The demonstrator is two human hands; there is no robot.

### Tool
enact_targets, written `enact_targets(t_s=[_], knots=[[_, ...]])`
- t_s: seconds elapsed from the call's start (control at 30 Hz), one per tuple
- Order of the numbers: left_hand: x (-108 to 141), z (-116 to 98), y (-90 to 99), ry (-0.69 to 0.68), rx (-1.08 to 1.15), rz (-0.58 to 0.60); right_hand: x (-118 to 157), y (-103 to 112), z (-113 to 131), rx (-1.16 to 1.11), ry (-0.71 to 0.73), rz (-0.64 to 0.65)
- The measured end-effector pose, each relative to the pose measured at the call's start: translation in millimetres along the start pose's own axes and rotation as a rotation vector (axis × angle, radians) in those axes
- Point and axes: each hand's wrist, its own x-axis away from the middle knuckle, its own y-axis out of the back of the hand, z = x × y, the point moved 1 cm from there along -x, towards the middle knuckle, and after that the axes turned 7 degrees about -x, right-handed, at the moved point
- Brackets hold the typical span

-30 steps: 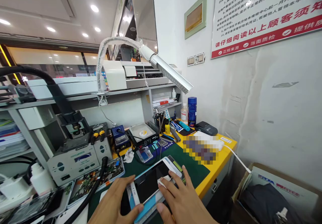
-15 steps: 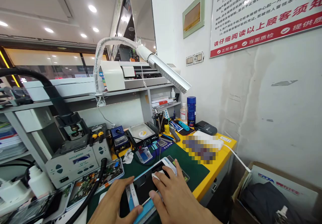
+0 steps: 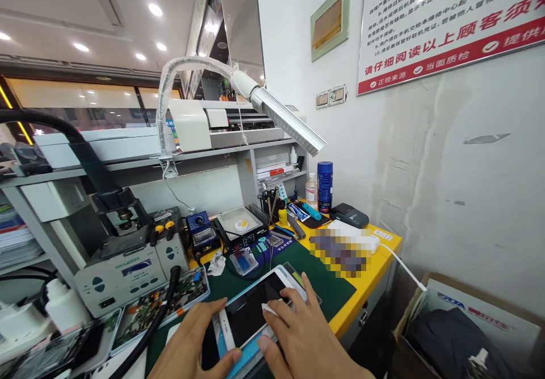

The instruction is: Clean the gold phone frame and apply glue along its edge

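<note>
A white-framed phone with a dark screen lies on a blue and white piece over the green mat. My left hand holds the phone's near left end, thumb at the lower edge and fingers at the upper one. Over the screen's right part is my right hand, its fingers bent around a small white wipe that touches the glass. Part of the phone's right end is hidden beneath that hand.
Left of the mat are a tray of small circuit parts, a black hose and a grey soldering station. Behind stand a blue iron holder and a heating plate. An open box stands right.
My right hand has shifted slightly right and down with the white wipe, uncovering more of the dark screen. My left hand keeps its hold on the phone.
</note>
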Motion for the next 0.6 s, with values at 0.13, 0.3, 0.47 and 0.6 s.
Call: enact_targets(t_s=[0.13, 0.3, 0.47, 0.6], knots=[[-0.6, 0.4, 0.3, -0.023, -0.027, -0.042, -12.4, 2.3, 2.2, 0.005, -0.003, -0.035], [-1.0, -10.9, 8.8, 0.013, -0.025, -0.031, -12.8, -2.2, -0.4, 0.007, 0.017, -0.07], [-0.2, -13.6, 10.1, 0.005, 0.011, -0.049, 1.6, -6.0, -5.2, 0.083, 0.07, -0.067], [-2.7, 1.2, -0.8, 0.005, -0.001, -0.007, 4.5, -0.4, -6.0, 0.1, 0.065, -0.019]])
